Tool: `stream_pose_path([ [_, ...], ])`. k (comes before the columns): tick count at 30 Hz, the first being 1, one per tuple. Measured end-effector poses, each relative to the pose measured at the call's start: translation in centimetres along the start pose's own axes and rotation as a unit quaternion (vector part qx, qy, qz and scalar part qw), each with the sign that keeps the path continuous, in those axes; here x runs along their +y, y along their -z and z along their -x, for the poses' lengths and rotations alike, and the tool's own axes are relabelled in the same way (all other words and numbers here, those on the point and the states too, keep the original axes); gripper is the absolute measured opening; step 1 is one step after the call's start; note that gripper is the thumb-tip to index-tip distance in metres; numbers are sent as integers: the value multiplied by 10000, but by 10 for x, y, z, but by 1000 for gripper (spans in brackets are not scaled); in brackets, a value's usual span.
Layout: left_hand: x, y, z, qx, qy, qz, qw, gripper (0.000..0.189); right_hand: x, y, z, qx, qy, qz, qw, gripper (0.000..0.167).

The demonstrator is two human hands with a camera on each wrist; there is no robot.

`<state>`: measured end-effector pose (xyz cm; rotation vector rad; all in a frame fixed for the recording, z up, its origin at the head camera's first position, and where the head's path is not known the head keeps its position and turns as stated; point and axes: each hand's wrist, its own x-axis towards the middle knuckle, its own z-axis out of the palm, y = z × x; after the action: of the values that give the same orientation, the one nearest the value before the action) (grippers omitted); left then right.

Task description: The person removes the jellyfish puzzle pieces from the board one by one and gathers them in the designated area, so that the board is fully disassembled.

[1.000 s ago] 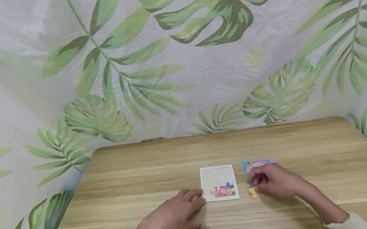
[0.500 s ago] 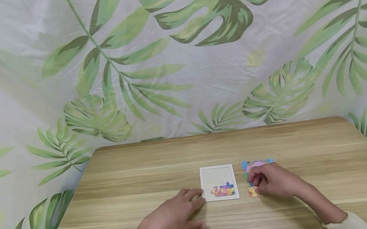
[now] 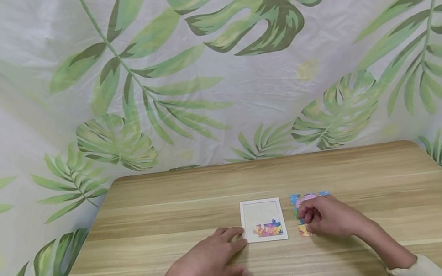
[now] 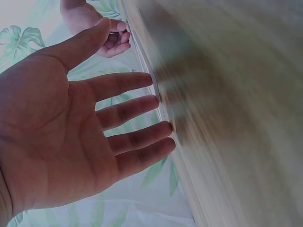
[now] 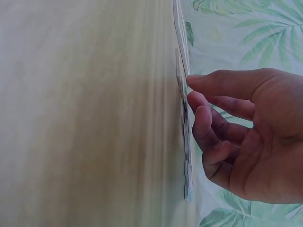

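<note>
A white puzzle tray (image 3: 254, 214) lies on the table, with a small joined patch of puzzle pieces (image 3: 269, 229) in its lower right part. My left hand (image 3: 215, 256) has its fingers straight and spread, two fingertips at the tray's left edge. Palm and thumb show in the left wrist view. To the right of the tray lies a flat group of colourful puzzle pieces (image 3: 296, 199), partly hidden under my right hand (image 3: 330, 216). That hand's fingers are bent, thumb and index fingertips right at the pieces (image 5: 186, 123). I cannot tell whether they pinch one.
A wood-grain table (image 3: 178, 191) carries everything, its far edge meeting a leaf-printed curtain (image 3: 186, 128). Near the tray's lower right, a yellow puzzle piece (image 3: 304, 230) lies at the front of the group.
</note>
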<state>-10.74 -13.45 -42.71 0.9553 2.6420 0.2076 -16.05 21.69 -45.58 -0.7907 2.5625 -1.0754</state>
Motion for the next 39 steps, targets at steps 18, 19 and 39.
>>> stream_pose_path([
  [18, -3, 0, -1, 69, -81, 96, 9999, 63, -21, -12, -32, -293, 74, -271, 9992, 18],
  [19, -2, 0, -1, 65, -88, 91, 9999, 64, -22, -14, -33, -317, 106, -291, 9990, 19],
  [39, -3, -1, -2, 77, -134, 65, 9999, 65, -37, -33, -57, -524, 265, -14, 9983, 20],
])
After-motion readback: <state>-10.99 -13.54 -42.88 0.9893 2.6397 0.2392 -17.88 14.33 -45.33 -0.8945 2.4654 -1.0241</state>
